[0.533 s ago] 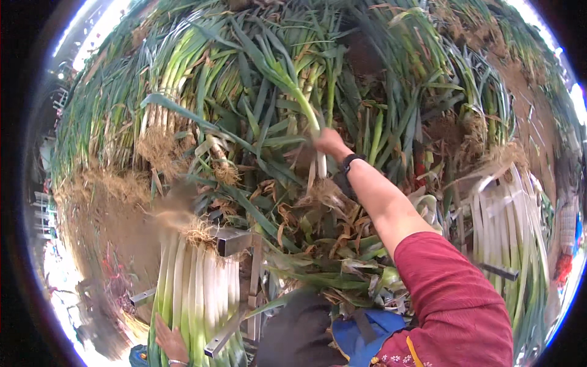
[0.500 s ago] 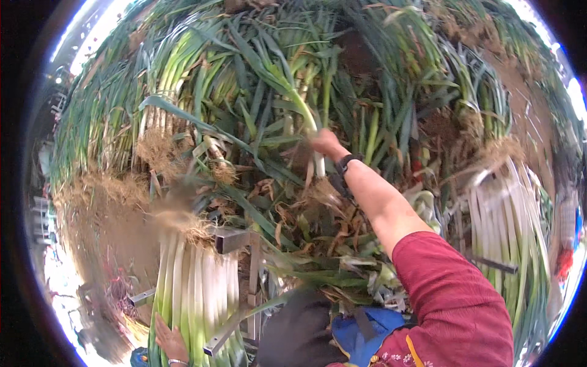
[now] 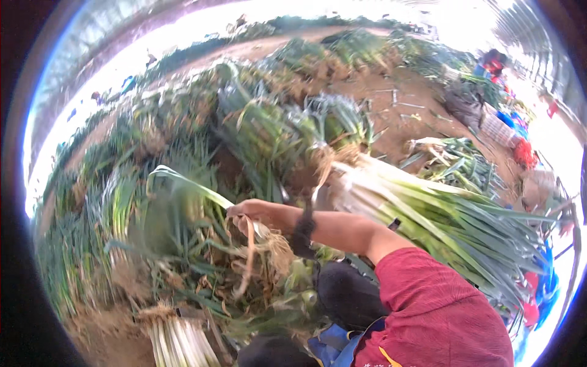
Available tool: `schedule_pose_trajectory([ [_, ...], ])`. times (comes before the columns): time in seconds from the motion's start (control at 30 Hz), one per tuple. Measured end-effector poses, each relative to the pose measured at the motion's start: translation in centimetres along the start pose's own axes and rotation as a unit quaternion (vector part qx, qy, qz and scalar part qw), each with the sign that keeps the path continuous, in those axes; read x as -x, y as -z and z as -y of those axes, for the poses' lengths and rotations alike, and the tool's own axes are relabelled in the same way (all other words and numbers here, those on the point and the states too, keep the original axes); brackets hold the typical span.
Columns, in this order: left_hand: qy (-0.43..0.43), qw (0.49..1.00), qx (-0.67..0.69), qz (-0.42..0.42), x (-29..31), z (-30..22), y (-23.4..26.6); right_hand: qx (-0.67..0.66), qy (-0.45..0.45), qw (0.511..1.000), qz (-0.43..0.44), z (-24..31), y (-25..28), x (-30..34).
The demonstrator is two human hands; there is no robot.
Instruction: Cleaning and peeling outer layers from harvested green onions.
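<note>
My right hand (image 3: 254, 213) is closed around the pale shaft of a leek (image 3: 208, 194). Its green leaves point to the far left, and its shaggy roots hang out on the near side of the hand. A thin brownish strip of leaf (image 3: 248, 260) dangles below my fingers. Under the hand lies a messy heap of leeks and loose leaves (image 3: 195, 269). My left hand is out of the picture. At the lower left, a row of cleaned white leeks (image 3: 177, 342) lies with the roots facing away from me.
To the right, a big stack of cleaned leeks (image 3: 428, 214) spreads its green tops toward the right edge. More piled leeks (image 3: 263, 128) stand beyond on brown soil (image 3: 391, 110). My dark-clad knee (image 3: 348, 293) is close below the arm. A person (image 3: 492, 64) is far off at the right.
The view has swung right and up, showing more ground and the right stack. My right hand has drawn the leek out of the heap, nearer to me. My left hand has left the view.
</note>
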State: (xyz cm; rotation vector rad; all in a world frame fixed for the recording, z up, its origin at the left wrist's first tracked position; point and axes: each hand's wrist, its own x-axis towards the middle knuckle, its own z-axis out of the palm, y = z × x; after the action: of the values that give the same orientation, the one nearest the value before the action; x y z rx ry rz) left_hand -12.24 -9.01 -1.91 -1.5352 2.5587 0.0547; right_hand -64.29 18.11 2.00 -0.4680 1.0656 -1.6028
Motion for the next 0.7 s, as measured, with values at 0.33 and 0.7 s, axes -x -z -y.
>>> schedule_pose_trajectory([
  [0.33, -0.176, 0.984, -0.023, 0.019, -5.0, -6.3, 1.4, -0.149, 0.152, 0.974, -0.071, 8.4, 1.2, 15.1],
  [0.7, -0.363, 0.866, 0.26, 0.227, 5.3, -29.5, 8.4, -0.163, 0.4, 0.876, -0.214, 14.7, 6.2, 23.4],
])
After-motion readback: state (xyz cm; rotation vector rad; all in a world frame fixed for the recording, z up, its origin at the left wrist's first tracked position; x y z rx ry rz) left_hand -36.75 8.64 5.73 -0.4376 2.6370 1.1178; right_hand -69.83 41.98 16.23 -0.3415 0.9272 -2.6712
